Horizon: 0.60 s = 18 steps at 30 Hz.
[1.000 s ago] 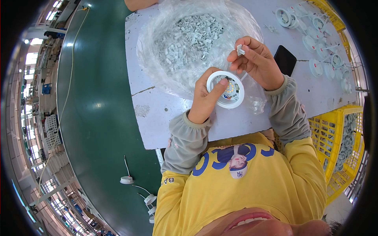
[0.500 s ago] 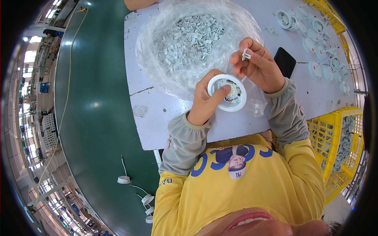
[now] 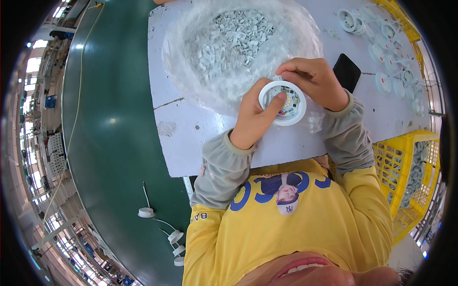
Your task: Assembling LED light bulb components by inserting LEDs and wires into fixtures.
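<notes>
In my left hand is a round white downlight, gripped by its rim with the thumb laid across the open face. Inside the ring a circuit board with small yellow LEDs shows. My right hand is closed in a pinch at the far edge of the downlight, its fingers curled over. A bit of a small white plastic clip shows at those fingertips; the rest is hidden. Just beyond both hands lies a clear plastic bag, opened wide, with a heap of similar white clips in it.
A black phone lies right of my right hand. Several white downlights with wires cover the table's right side. A yellow crate with parts stands at the right. Several wired lamps rest on the green surface at left.
My right hand has brought the clip down to the far rim of the downlight, fingers now curled over it. My left hand has lifted the downlight slightly away and to the right.
</notes>
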Tool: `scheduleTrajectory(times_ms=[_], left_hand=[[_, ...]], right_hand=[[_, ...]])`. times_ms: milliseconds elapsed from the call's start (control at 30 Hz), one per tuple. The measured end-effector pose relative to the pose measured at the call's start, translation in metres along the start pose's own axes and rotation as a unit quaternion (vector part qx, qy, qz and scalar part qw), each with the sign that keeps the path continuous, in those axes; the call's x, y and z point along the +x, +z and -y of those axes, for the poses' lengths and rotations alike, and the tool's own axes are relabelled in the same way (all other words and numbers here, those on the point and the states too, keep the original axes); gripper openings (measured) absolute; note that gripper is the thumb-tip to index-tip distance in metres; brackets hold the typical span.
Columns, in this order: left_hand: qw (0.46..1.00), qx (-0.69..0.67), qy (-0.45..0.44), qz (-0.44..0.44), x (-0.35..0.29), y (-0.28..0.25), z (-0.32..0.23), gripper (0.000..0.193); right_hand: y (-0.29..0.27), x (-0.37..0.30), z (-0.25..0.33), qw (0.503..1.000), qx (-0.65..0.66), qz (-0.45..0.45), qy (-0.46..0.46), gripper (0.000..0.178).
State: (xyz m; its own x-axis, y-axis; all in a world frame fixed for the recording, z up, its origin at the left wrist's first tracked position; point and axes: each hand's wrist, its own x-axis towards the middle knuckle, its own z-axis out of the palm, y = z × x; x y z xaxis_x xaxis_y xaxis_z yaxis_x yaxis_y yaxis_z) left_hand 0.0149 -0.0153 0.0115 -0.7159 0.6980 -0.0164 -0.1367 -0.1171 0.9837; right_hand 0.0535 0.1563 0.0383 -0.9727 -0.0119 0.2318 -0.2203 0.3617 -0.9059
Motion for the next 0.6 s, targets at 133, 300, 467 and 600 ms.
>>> scheduleTrajectory(times_ms=[133, 300, 467, 600], left_hand=[[1.0, -0.002, 0.002, -0.021, -0.002, 0.004, -0.002, 0.01], [0.999, 0.004, 0.027, -0.032, -0.003, 0.005, 0.003, 0.011], [0.997, -0.021, 0.032, -0.067, -0.002, 0.011, 0.002, 0.017], [0.997, -0.016, 0.04, -0.07, -0.003, 0.01, 0.005, 0.019]], right_hand=[[-0.011, -0.006, 0.003, 0.999, -0.025, 0.022, 0.014, 0.011], [-0.016, -0.007, 0.006, 0.995, -0.093, 0.027, 0.039, 0.013], [-0.011, -0.007, 0.005, 0.999, 0.013, 0.016, 0.048, 0.021], [-0.011, -0.008, 0.004, 0.997, 0.004, 0.043, 0.057, 0.024]])
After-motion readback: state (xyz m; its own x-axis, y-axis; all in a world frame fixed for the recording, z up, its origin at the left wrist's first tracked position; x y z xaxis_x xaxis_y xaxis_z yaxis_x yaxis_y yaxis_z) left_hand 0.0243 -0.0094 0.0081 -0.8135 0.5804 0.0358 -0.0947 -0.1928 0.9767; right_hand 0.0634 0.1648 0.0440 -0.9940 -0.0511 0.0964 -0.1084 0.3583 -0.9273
